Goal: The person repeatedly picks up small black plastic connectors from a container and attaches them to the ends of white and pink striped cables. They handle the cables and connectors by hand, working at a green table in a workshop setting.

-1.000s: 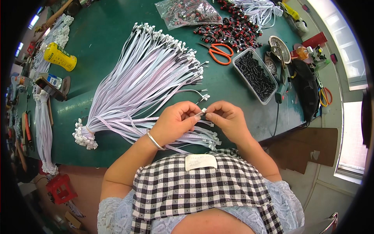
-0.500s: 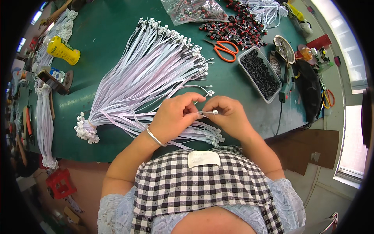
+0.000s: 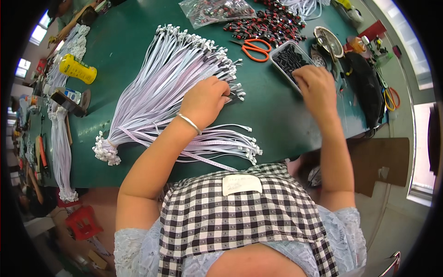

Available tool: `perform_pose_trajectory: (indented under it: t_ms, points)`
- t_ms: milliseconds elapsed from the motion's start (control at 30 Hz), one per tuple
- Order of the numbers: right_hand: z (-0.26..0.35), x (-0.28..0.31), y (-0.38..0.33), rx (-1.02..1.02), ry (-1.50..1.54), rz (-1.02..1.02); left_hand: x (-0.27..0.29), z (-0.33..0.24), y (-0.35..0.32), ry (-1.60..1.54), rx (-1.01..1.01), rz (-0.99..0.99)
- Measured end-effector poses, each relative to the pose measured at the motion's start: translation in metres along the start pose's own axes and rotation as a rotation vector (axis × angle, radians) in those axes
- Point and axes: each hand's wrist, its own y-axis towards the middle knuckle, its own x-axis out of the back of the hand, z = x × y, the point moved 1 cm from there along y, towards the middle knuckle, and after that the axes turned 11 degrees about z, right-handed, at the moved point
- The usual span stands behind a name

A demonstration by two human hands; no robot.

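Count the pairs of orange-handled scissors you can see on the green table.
1: the orange-handled scissors lie near the far edge, left of the tray of black parts. Others may be hidden among the clutter.

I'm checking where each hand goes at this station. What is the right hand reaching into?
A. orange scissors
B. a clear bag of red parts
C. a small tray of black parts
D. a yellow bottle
C: the right hand rests over the small tray of black parts, right of the orange scissors.

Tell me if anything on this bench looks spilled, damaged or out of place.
Nothing looks damaged. The only loose scatter is the red and black connectors strewn on the green table above the orange scissors; the white cables lie fanned in a bundle.
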Motion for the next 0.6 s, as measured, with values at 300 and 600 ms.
perform_pose_trajectory:
  t_ms: [300, 600]
  points:
    - [-0.052, -0.02, 0.012, -0.026, -0.341, 0.464, 0.001, -0.044, -0.022, 0.147, -0.221, 0.152]
    - [-0.056, -0.029, 0.012, -0.071, -0.343, 0.465, -0.015, -0.043, -0.015, 0.117, -0.247, 0.138]
